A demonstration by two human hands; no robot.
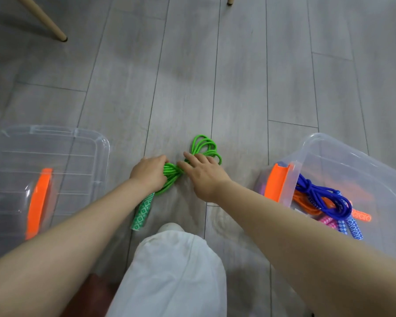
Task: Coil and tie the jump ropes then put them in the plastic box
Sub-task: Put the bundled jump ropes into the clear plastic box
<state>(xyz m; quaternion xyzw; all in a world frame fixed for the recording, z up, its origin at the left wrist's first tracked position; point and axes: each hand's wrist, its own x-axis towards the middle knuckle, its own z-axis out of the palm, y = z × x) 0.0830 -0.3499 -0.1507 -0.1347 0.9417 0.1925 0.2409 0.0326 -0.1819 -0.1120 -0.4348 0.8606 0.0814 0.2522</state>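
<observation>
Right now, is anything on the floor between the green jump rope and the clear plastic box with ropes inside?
Nothing visible blocks the way. The green jump rope lies on bare grey floor, gripped by the left hand. The clear plastic box stands open to its right; only the right hand and forearm lie between.

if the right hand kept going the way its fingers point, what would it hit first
The right hand points up-left over the green rope; beyond the rope, only bare floor shows, though depth is unclear.
</observation>
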